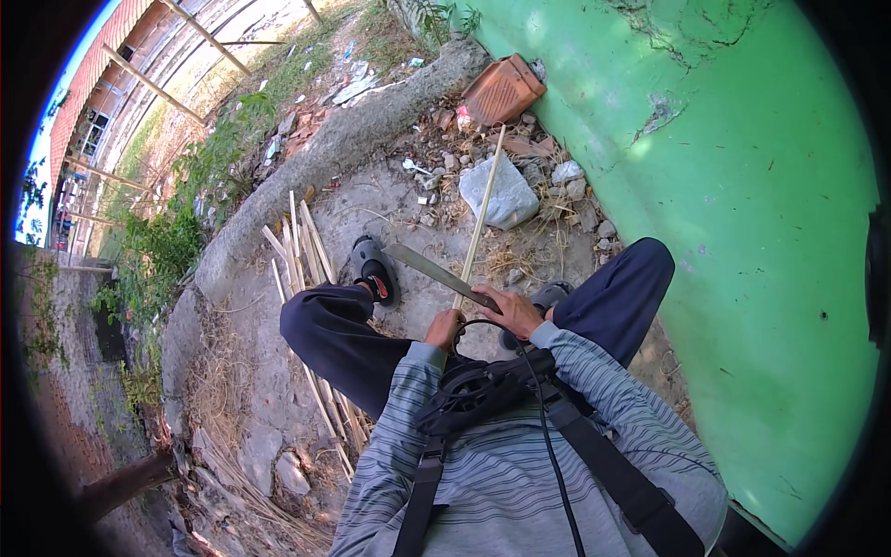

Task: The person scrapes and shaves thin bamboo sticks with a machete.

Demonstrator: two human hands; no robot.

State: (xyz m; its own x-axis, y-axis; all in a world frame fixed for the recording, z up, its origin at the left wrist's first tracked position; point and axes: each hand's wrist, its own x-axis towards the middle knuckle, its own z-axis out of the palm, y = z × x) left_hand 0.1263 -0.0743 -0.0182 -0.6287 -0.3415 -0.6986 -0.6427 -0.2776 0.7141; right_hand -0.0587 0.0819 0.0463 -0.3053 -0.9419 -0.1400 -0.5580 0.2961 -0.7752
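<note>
My left hand point(445, 328) is closed around the lower part of a long, thin bamboo strip point(483, 206), which points away from me past a pale stone point(510, 197). In my right hand point(512, 312) is the handle end of a machete point(427, 267). Its long grey blade slants up to the left and crosses the strip just beyond my left hand. Whether the edge bites into the strip I cannot tell. Both hands are close together in front of my body, between my bent knees. More bamboo strips point(299, 243) lie on the ground by my left leg, partly hidden beneath it.
A green wall point(742, 278) rises along the right side. Rubble and an orange roof tile point(504, 90) lie at its foot. A low, rough concrete kerb point(325, 158) curves along the left, with plants point(167, 251) beyond. A black cable point(548, 427) hangs over my front.
</note>
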